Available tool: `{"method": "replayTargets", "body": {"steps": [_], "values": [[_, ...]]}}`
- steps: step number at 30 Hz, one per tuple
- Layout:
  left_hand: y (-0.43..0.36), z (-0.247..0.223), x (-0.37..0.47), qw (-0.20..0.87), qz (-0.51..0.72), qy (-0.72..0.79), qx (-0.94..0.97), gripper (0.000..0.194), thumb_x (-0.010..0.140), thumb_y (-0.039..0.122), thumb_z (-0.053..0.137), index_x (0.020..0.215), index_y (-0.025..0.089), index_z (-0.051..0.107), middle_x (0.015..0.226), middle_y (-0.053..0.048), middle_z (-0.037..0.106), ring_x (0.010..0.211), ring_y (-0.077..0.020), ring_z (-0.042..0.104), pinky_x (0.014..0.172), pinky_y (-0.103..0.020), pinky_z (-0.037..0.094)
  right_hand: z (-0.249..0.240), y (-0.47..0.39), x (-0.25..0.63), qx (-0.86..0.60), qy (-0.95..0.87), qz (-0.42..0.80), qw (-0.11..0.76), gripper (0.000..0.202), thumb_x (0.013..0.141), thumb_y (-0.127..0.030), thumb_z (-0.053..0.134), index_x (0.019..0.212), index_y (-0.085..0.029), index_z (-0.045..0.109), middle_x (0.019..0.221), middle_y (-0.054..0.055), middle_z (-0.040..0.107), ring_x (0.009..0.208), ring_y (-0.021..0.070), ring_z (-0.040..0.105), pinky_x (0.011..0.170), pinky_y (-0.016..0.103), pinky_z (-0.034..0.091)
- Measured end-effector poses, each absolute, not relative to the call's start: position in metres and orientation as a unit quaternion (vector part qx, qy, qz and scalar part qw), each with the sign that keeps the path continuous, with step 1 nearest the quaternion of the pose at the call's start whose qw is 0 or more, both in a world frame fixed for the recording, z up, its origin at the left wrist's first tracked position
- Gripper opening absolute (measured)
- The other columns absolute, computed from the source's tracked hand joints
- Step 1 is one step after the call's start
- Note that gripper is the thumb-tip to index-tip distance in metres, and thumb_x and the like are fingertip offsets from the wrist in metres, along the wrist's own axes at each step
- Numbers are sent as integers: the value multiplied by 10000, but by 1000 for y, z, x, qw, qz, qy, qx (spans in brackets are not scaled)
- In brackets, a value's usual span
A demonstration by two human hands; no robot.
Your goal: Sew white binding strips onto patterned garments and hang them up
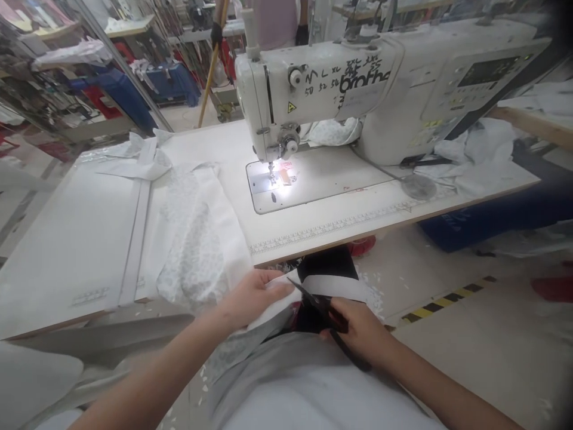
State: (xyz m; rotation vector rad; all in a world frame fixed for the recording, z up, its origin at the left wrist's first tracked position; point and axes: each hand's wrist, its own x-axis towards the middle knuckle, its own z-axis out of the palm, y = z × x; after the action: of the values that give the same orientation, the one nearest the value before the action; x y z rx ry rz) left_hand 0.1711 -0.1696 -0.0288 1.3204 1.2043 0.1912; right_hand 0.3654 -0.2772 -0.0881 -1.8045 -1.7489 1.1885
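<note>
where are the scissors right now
In the head view, the scissors are in the right hand, below the table's front edge, with their tips at the white cloth held by the left hand.

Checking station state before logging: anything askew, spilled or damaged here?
Minor mess only. White scraps litter the floor, and patterned fabric sags off the sewing table's front edge, bunched rather than laid flat. No spill or damage is visible on the sewing machine.
</note>
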Motion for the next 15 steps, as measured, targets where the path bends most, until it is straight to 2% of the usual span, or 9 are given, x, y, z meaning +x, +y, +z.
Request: {"method": "replayTargets", "body": {"steps": [4, 8, 11, 15], "values": [[-172, -28, 178, 660, 36, 489, 570, 260, 668, 432, 644, 732, 188, 704, 535, 7, 607, 524, -147, 569, 455, -209, 395, -93, -280, 366, -650, -622, 394, 189, 284, 658, -241, 645, 658, -210, 362, 670, -31, 485, 597, 148, 441, 536, 230, 284], [-173, -28, 180, 677, 49, 510, 529, 284, 689, 450, 637, 781, 187, 690, 595, -3, 634, 491, -131, 550, 436, -205, 392, -99, -284, 370, -655, -602, 407, 209, 290, 711, -258, 592, 611, -212, 324, 616, -31, 464, 577, 148, 446, 534, 232, 292], [-172, -29, 174, 665, 91, 550, 498, 333, 713, 488, 614, 864, 195, 663, 636, -9, 648, 499, -134, 565, 435, -205, 408, -96, -288, 374, -664, -608, 379, 214, 275, 734, -261, 563, 648, -218, 306, 660, -23, 462, 597, 153, 446, 539, 236, 302], [-171, -36, 166, 612, 168, 594, 494, 383, 714, 529, 598, 906, 200, 637, 685, -10, 664, 520, -146, 590, 451, -219, 435, -89, -288, 373, -668, -640, 336, 177, 256, 730, -264, 588, 710, -217, 337, 753, 1, 489, 663, 175, 464, 561, 251, 316]]}}
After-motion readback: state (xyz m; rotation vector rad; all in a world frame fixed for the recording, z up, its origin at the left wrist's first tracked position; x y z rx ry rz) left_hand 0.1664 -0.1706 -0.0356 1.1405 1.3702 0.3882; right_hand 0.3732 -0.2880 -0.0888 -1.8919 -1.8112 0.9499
